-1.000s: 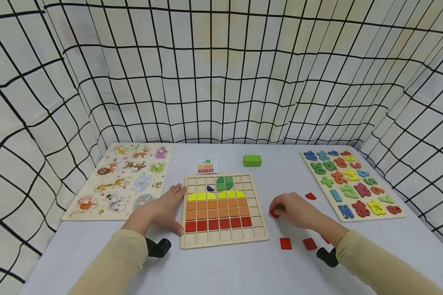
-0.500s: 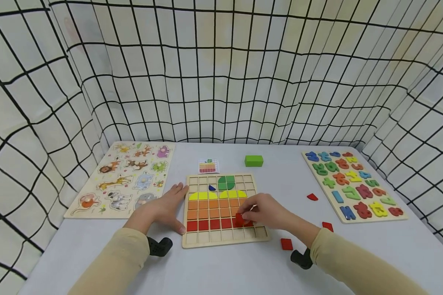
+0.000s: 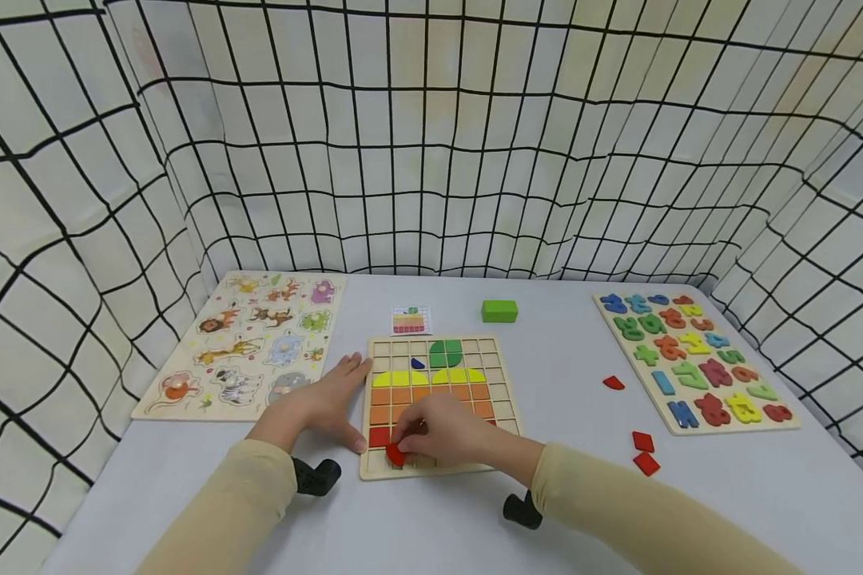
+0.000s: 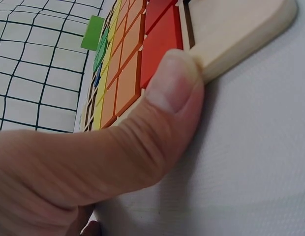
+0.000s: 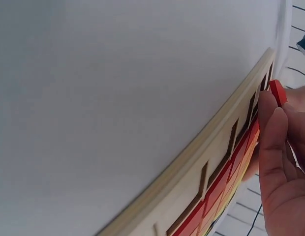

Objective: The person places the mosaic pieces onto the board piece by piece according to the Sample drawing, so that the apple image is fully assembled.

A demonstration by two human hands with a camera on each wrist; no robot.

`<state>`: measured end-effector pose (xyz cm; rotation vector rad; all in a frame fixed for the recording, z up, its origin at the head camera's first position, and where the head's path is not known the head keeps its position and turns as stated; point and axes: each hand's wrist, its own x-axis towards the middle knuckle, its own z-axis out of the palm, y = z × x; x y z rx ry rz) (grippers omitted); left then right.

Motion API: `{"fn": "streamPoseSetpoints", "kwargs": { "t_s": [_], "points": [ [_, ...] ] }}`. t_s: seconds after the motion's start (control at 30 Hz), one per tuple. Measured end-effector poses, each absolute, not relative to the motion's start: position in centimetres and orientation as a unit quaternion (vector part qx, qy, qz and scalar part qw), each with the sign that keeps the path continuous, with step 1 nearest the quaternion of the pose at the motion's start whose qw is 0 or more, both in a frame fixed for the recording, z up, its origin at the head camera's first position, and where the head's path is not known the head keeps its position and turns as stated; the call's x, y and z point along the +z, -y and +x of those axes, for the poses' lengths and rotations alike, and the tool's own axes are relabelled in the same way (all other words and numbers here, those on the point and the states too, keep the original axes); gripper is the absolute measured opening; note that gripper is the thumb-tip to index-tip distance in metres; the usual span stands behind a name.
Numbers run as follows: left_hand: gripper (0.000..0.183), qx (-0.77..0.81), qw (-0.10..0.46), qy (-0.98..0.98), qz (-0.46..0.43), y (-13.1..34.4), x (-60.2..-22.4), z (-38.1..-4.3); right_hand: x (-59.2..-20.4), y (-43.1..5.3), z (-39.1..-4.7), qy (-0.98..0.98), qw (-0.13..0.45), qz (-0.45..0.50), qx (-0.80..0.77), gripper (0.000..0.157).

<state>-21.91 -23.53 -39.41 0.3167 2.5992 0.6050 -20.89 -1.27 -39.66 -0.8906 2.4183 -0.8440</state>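
A wooden grid board (image 3: 502,391) lies in the middle of the table, with green, yellow, orange and red tiles in its cells. Over the lower left cells, my right hand (image 3: 446,431) pinches a red tile with a rounded edge (image 3: 395,455) between thumb and fingers. The right wrist view shows this red tile (image 5: 278,92) held on edge close above the board's bottom row. My left hand (image 3: 324,406) rests along the board's left side, fingers spread, its thumb (image 4: 174,83) against the lower left edge beside a red square (image 4: 163,44). The right hand hides much of the red row.
Loose red pieces (image 3: 646,463) lie to the right. Behind the board are a small pattern card (image 3: 411,320) and a green block (image 3: 499,311). An animal puzzle (image 3: 208,383) lies at left and a number puzzle (image 3: 690,359) at right. Black netting (image 3: 431,144) surrounds the table.
My right hand has travelled left from beside the loose pieces, across the board to its lower left, carrying the red tile. The left hand has stayed at the board's edge.
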Motion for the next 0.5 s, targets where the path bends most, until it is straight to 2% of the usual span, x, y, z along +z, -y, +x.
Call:
{"fn": "streamPoseSetpoints", "kwargs": {
  "t_s": [0.5],
  "points": [
    [0.128,0.213,0.224,-0.944,0.118,23.6,-39.7,-22.1,-39.1,3.9,-20.1,-0.882,0.210,-0.320,-0.274,0.008]
  ]
}}
